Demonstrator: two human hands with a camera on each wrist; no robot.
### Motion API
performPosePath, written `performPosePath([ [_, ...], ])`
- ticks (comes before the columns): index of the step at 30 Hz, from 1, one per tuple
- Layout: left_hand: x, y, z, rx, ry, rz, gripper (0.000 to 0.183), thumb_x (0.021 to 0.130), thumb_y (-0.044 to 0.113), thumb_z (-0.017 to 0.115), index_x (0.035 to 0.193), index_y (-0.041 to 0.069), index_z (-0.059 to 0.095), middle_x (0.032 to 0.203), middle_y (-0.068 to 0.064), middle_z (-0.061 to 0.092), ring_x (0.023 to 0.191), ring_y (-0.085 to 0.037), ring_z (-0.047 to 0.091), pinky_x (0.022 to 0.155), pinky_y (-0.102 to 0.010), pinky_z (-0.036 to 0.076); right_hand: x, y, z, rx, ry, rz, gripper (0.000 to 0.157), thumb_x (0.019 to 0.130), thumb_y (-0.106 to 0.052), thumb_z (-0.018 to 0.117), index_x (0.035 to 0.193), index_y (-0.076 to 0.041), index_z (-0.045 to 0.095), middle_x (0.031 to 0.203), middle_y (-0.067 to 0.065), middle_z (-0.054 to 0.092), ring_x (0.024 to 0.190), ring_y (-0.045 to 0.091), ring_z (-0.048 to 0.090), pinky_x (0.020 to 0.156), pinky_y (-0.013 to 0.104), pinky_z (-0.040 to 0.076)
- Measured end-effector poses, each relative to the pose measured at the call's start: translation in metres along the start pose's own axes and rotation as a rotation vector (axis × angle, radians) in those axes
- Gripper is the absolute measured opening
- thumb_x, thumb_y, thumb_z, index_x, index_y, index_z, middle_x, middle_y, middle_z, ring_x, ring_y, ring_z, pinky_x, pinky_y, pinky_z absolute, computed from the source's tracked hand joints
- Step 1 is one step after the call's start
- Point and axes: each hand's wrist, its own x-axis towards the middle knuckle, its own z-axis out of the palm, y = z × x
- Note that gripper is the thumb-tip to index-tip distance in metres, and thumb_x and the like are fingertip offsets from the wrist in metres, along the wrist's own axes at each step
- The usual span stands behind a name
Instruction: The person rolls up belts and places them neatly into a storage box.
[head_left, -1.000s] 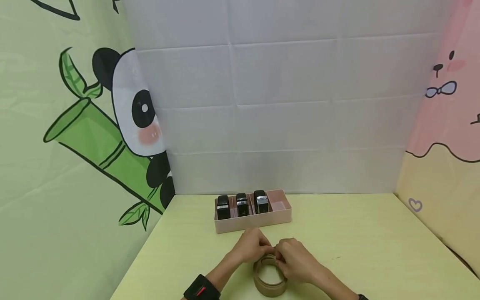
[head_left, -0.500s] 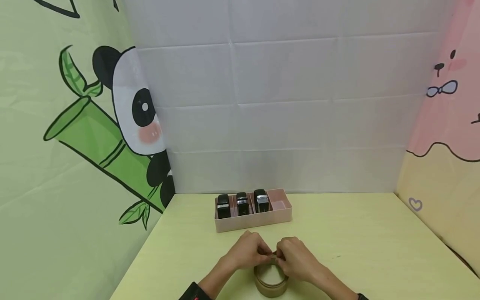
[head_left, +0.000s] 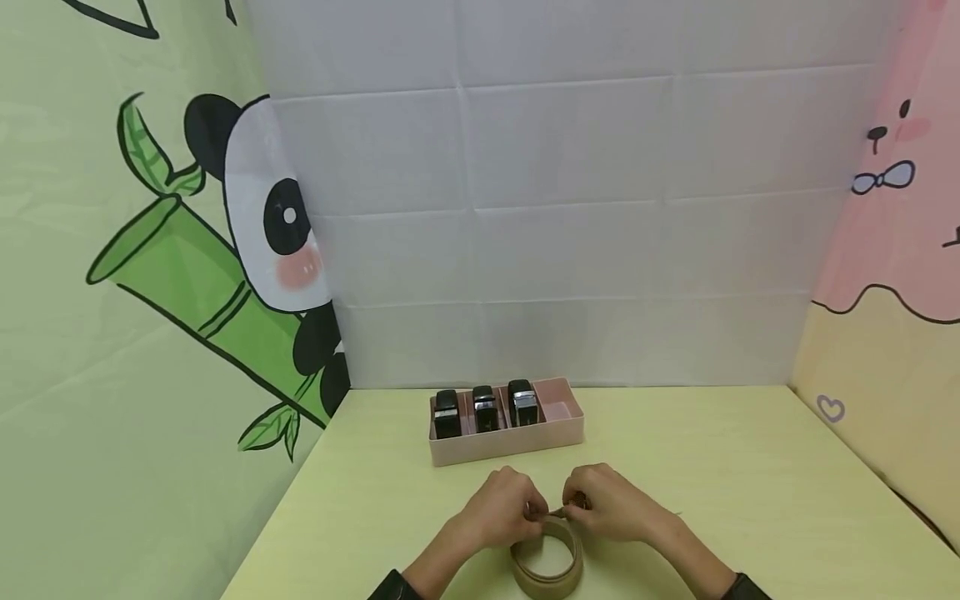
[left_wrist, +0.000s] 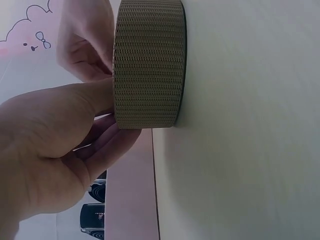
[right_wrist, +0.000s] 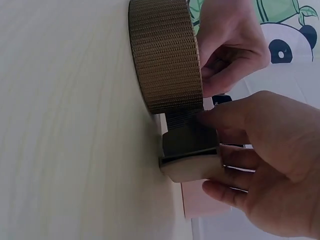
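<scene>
A tan woven webbing belt (head_left: 547, 586) stands coiled on its edge on the table, low in the head view. My left hand (head_left: 498, 507) pinches the coil's far-left side; part of its grip is hidden behind the webbing (left_wrist: 150, 65) in the left wrist view. Just right of it, my right hand (head_left: 615, 504) holds the belt's end. That end carries a dark, box-shaped buckle (right_wrist: 189, 141), between thumb and fingers in the right wrist view. A short stretch of belt shows between the two hands.
Behind the hands, a pink divided box (head_left: 506, 450) holds three black rolled items with silver parts, probably belts, in separate compartments. Its right compartment shows a bare floor. The pale yellow table (head_left: 712, 467) meets a white backdrop (head_left: 570, 250) and printed side curtains.
My right hand has shifted right, away from the left hand, drawing the belt's end with it. The coil and my left hand have slid slightly right and nearer.
</scene>
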Motion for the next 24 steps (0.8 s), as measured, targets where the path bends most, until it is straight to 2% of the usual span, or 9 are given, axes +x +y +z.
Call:
performPosePath([
  [5, 0.0, -0.004, -0.001, 0.048, 0.044, 0.04, 0.021, 0.072, 0.008, 0.081, 0.061, 0.023, 0.07, 0.055, 0.016, 0.048, 0.052, 0.006, 0.032, 0.045, -0.011, 0.022, -0.001, 0.007, 0.001, 0.073, -0.069, 0.023, 0.009, 0.093, -0.009, 0.073, 0.086, -0.014, 0.076, 0.077, -0.013, 0.066, 0.068, -0.003, 0.056, 0.06, 0.017, 0.05],
  [8, 0.0, -0.006, -0.002, 0.096, 0.102, 0.073, 0.021, 0.073, 0.009, 0.082, 0.062, 0.022, 0.069, 0.057, 0.014, 0.052, 0.055, 0.005, 0.035, 0.048, -0.01, 0.024, -0.001, 0.006, -0.005, 0.115, -0.078, 0.04, 0.009, 0.094, -0.01, 0.071, 0.089, -0.013, 0.077, 0.079, -0.013, 0.068, 0.071, -0.002, 0.059, 0.063, 0.019, 0.052],
  [11, 0.0, -0.006, -0.004, 0.139, 0.192, 0.109, 0.015, 0.075, 0.01, 0.083, 0.069, 0.02, 0.075, 0.065, 0.011, 0.061, 0.06, 0.005, 0.046, 0.052, -0.008, 0.034, -0.002, 0.003, -0.014, 0.17, -0.061, 0.032, 0.01, 0.096, -0.013, 0.07, 0.09, -0.013, 0.078, 0.081, -0.01, 0.071, 0.073, 0.0, 0.062, 0.064, 0.021, 0.053],
  [14, 0.001, -0.005, -0.006, 0.171, 0.296, 0.149, 0.008, 0.08, 0.011, 0.084, 0.082, 0.018, 0.081, 0.079, 0.009, 0.07, 0.07, 0.002, 0.059, 0.061, -0.01, 0.047, -0.003, 0.002, -0.027, 0.246, -0.018, 0.023, 0.014, 0.099, -0.015, 0.068, 0.089, -0.014, 0.077, 0.079, -0.007, 0.072, 0.071, 0.004, 0.063, 0.062, 0.024, 0.054],
  [17, 0.003, -0.004, -0.006, 0.207, 0.395, 0.203, 0.013, 0.082, 0.01, 0.085, 0.093, 0.016, 0.083, 0.088, 0.008, 0.072, 0.08, -0.002, 0.065, 0.069, -0.014, 0.054, -0.004, 0.003, -0.037, 0.368, -0.001, 0.009, 0.016, 0.101, -0.015, 0.066, 0.09, -0.014, 0.077, 0.081, -0.002, 0.074, 0.072, 0.01, 0.067, 0.064, 0.028, 0.057],
  [20, 0.006, -0.004, -0.006, 0.252, 0.485, 0.274, 0.018, 0.083, 0.007, 0.084, 0.099, 0.015, 0.082, 0.092, 0.007, 0.074, 0.084, -0.004, 0.067, 0.072, -0.016, 0.056, -0.006, 0.007, -0.044, 0.519, -0.03, 0.015, 0.013, 0.101, -0.014, 0.067, 0.095, -0.011, 0.078, 0.088, 0.003, 0.076, 0.079, 0.019, 0.071, 0.072, 0.036, 0.06],
  [24, 0.01, -0.004, -0.009, 0.29, 0.609, 0.361, 0.021, 0.085, 0.005, 0.081, 0.103, 0.015, 0.08, 0.098, 0.006, 0.075, 0.089, -0.005, 0.068, 0.076, -0.018, 0.057, -0.011, 0.015, -0.051, 0.723, -0.037, 0.09, 0.015, 0.101, -0.014, 0.066, 0.104, -0.004, 0.076, 0.095, 0.012, 0.074, 0.086, 0.025, 0.069, 0.08, 0.045, 0.059],
])
